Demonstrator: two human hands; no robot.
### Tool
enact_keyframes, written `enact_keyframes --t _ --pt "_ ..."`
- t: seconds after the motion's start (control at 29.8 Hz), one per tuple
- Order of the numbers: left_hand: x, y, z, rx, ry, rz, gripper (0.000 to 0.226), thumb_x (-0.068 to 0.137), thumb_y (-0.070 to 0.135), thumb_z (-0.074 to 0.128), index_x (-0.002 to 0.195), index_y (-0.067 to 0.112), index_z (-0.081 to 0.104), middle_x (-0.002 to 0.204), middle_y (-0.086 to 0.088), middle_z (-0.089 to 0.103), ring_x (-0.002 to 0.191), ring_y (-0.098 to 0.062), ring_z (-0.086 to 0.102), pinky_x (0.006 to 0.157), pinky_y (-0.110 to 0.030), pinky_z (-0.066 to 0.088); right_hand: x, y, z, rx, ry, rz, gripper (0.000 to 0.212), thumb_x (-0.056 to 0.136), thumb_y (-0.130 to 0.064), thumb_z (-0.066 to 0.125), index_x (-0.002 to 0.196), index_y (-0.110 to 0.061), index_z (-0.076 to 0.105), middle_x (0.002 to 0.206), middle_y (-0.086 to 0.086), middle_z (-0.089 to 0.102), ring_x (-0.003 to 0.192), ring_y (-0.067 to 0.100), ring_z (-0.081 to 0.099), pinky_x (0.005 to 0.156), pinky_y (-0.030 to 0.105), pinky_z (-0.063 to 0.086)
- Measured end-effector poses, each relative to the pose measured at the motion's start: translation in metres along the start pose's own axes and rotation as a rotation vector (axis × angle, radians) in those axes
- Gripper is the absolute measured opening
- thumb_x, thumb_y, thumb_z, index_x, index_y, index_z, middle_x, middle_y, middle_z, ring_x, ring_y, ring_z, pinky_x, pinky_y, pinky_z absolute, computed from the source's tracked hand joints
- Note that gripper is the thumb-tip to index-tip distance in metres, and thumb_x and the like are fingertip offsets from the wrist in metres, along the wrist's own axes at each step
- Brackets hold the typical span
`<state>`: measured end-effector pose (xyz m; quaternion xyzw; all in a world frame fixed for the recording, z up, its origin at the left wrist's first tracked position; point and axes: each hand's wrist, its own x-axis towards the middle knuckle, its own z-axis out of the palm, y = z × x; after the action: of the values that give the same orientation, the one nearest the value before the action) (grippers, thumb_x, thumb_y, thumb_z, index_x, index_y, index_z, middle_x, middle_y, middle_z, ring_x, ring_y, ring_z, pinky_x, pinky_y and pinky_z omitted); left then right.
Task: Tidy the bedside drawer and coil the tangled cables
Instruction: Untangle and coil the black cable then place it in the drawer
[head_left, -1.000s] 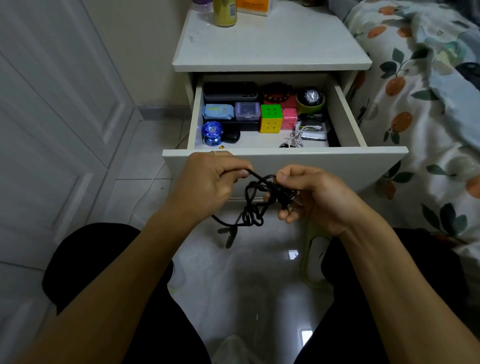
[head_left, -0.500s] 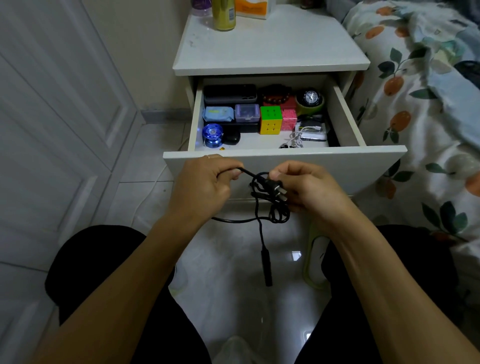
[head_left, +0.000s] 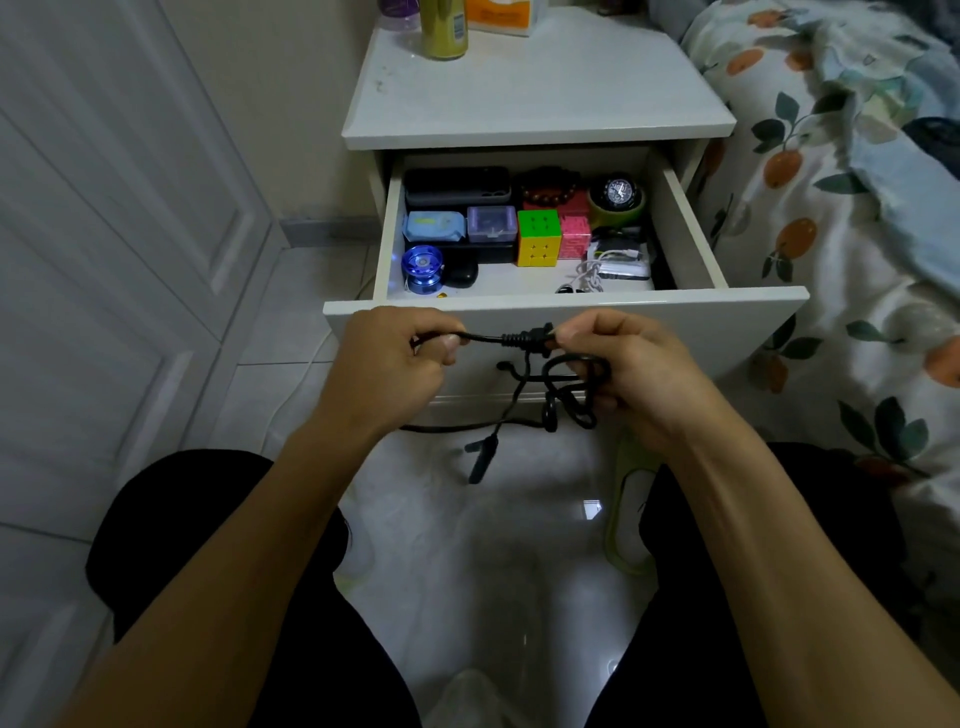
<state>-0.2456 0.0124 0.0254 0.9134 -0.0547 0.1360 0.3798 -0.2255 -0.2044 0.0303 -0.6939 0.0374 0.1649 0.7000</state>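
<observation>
A tangled black cable (head_left: 563, 395) hangs between my hands in front of the open bedside drawer (head_left: 566, 314). My left hand (head_left: 395, 364) pinches the cord just left of the plug's strain relief. My right hand (head_left: 631, 371) grips the plug end between thumb and forefinger, and its lower fingers hold the knotted loops. One free end of the cable with a dark connector dangles below, over the floor. Inside the drawer lies a white cable (head_left: 589, 275) in a loose bundle at the front right.
The drawer holds a colour cube (head_left: 538, 237), a blue yo-yo (head_left: 423, 267), a watch on a green stand (head_left: 618, 195), a dark case (head_left: 457, 184) and small boxes. The nightstand top (head_left: 540, 104) carries a can. A bed (head_left: 852, 171) stands right, a white door left.
My hands have pulled apart and risen a little. The plug section is now stretched straight between them, and the dangling end has swung up from its lower hanging point.
</observation>
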Motion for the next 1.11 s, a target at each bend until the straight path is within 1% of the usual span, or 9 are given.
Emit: enact_keyframes --t 0.2,0.34,0.44,0.5,0.57,0.64,0.77,0.9,1.11 --pt "-0.004 -0.015 -0.002 0.186 -0.282 -0.22 0.016 0.087 0.007 0.064 0.086 0.017 0.077 0.07 0.011 0.061 0.08 -0.014 0.062 0.075 -0.025 0.048 0.002 0.006 0.006 -0.106 0.064 -0.022 0.024 0.1 -0.015 0.053 0.077 -0.013 0.06 0.059 -0.004 0.056 0.049 0.004 0.054 0.049 0.023 0.051" --pt "-0.01 -0.019 0.004 0.327 -0.463 -0.284 0.009 0.091 0.023 0.065 0.092 0.022 0.074 0.085 0.005 0.063 0.087 -0.014 0.059 0.078 -0.026 0.046 0.002 0.008 0.009 -0.056 0.03 0.007 0.026 0.103 -0.014 0.045 0.08 -0.008 0.056 0.066 0.003 0.053 0.043 0.003 0.051 0.052 0.026 0.054" --pt "-0.01 -0.018 0.004 0.181 -0.417 -0.26 0.021 0.095 0.032 0.061 0.095 0.015 0.074 0.089 -0.001 0.07 0.08 -0.013 0.06 0.072 -0.016 0.045 0.003 0.01 0.015 -0.013 0.005 0.041 0.024 0.104 -0.014 0.044 0.084 -0.007 0.055 0.067 0.003 0.054 0.041 0.006 0.053 0.064 0.034 0.056" --pt "-0.008 -0.012 0.002 -0.025 -0.449 -0.266 0.025 0.098 0.034 0.056 0.092 0.018 0.075 0.088 -0.002 0.074 0.079 -0.013 0.066 0.078 -0.019 0.05 0.003 0.013 0.019 0.015 -0.013 0.044 0.027 0.104 -0.013 0.043 0.08 -0.007 0.054 0.066 0.002 0.055 0.042 0.007 0.054 0.069 0.036 0.057" --pt "-0.008 -0.005 0.001 -0.236 -0.543 -0.295 0.017 0.098 0.031 0.056 0.096 0.027 0.073 0.089 0.003 0.076 0.081 -0.011 0.07 0.085 -0.025 0.054 0.003 0.015 0.023 0.072 -0.01 0.044 0.028 0.104 -0.011 0.043 0.078 -0.005 0.054 0.067 0.004 0.055 0.044 0.007 0.053 0.07 0.038 0.06" --pt "-0.01 -0.002 0.003 -0.348 -0.604 -0.297 0.011 0.095 0.026 0.062 0.101 0.027 0.071 0.088 0.002 0.076 0.08 -0.01 0.071 0.08 -0.022 0.057 0.005 0.015 0.025 0.15 0.017 0.073 0.026 0.104 -0.01 0.043 0.081 -0.004 0.054 0.067 0.005 0.054 0.044 0.008 0.051 0.066 0.037 0.061" --pt "-0.013 -0.005 0.015 -0.205 -0.376 -0.299 0.012 0.085 0.033 0.074 0.092 0.034 0.065 0.084 0.008 0.067 0.073 0.001 0.063 0.069 -0.016 0.047 0.006 0.012 0.024 0.322 0.017 0.123 0.024 0.103 -0.005 0.04 0.082 -0.005 0.052 0.062 0.003 0.051 0.043 0.01 0.041 0.054 0.029 0.056" --pt "-0.016 -0.005 0.022 -0.24 -0.414 -0.216 0.005 0.089 0.034 0.069 0.092 0.039 0.069 0.09 0.017 0.069 0.085 0.006 0.062 0.075 -0.013 0.044 0.002 0.008 0.02 0.413 0.018 0.132 0.026 0.101 -0.003 0.036 0.08 -0.005 0.053 0.063 0.005 0.047 0.042 0.009 0.038 0.049 0.026 0.052" --pt "-0.017 0.001 0.033 -0.353 -0.345 -0.175 0.014 0.093 0.021 0.065 0.089 0.031 0.073 0.089 0.004 0.074 0.088 -0.012 0.068 0.083 -0.025 0.052 0.002 0.006 0.021 0.429 0.068 0.185 0.024 0.1 -0.002 0.033 0.086 -0.005 0.054 0.062 0.004 0.048 0.042 0.008 0.036 0.046 0.025 0.051"
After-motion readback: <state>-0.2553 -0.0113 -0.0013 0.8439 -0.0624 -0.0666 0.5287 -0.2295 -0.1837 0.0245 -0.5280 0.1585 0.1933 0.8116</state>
